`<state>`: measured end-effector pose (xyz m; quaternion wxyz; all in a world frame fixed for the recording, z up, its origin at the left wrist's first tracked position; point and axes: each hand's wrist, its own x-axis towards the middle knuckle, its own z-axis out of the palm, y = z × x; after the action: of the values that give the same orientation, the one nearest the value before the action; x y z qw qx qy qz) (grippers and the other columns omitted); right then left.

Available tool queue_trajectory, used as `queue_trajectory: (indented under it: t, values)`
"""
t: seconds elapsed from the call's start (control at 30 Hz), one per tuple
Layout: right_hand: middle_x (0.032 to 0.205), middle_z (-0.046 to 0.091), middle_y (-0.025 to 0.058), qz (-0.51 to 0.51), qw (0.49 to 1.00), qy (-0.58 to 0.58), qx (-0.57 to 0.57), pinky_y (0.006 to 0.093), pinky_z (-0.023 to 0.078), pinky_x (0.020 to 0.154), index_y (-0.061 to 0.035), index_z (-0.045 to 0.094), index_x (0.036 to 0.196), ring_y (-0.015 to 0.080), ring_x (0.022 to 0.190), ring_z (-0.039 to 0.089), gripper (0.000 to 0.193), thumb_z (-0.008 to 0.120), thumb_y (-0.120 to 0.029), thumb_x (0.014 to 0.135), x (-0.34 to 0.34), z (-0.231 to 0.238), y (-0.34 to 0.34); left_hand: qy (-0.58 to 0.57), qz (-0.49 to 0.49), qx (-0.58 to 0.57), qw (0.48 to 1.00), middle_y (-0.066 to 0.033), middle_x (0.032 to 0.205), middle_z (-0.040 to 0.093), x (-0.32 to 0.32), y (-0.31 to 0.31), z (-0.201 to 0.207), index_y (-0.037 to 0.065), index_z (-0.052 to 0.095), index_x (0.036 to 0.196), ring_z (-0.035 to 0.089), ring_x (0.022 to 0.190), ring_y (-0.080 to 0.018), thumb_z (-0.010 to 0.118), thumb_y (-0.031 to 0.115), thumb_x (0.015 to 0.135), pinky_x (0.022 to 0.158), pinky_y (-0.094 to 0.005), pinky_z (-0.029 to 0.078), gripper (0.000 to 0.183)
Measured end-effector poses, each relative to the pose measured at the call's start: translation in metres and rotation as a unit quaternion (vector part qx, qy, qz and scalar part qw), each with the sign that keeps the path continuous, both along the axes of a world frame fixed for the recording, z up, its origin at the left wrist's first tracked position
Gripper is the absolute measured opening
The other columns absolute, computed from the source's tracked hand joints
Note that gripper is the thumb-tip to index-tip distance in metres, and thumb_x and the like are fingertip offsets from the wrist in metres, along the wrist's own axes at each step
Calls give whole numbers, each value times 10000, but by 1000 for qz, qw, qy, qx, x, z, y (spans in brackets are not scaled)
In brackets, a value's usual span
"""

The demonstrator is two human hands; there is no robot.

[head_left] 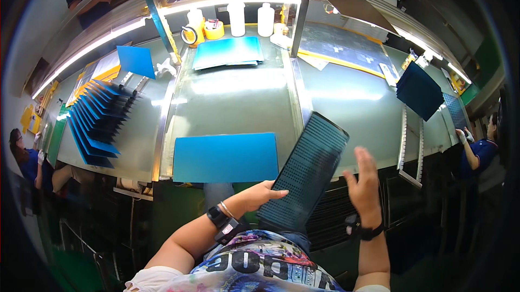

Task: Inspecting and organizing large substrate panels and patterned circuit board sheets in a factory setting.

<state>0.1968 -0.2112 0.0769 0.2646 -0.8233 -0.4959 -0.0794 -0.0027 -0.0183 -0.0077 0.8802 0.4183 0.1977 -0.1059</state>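
A long dark teal panel (307, 165) with rows of small dark marks is tilted in front of me, its far end over the bench edge. My left hand (259, 194) grips its left edge, thumb on top and fingers beneath. To the right of the panel, my right hand (364, 181) is raised with fingers stretched and thumb apart, touching nothing. A plain blue sheet (225, 156) lies flat at the near edge of the bench, just left of the panel. Farther back is a stack of bright blue sheets (227, 53).
Blue sheets (97, 121) stand fanned in a rack on the left. Dark sheets (420, 92) stand on the right, near a slotted metal rack (402, 148). White bottles (265, 20) and yellow tape rolls (214, 29) line the back. Metal posts (303, 13) divide the bench. People work at both sides.
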Motion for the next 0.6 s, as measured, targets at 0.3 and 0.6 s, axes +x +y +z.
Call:
queue_trajectory:
  t: [0.3, 0.6]
  values:
    - [820, 618, 5, 10, 880, 471, 63, 204, 434, 654, 53, 617, 935, 70, 726, 542, 120, 589, -41, 867, 36, 13, -11, -83, -216, 356, 905, -90, 898, 649, -2, 24, 42, -41, 587, 1083, 551, 827, -150, 604, 236, 883, 786, -303, 443, 342]
    - [1233, 540, 125, -78, 748, 550, 363, 292, 374, 973, 49, 408, 1318, 190, 1086, 528, 400, 466, -45, 933, 41, -41, -20, -198, 261, 104, 939, -156, 1325, 474, -68, 97, 48, 143, 374, 1381, 471, 1225, -302, 556, 418, 888, 992, -440, 408, 594]
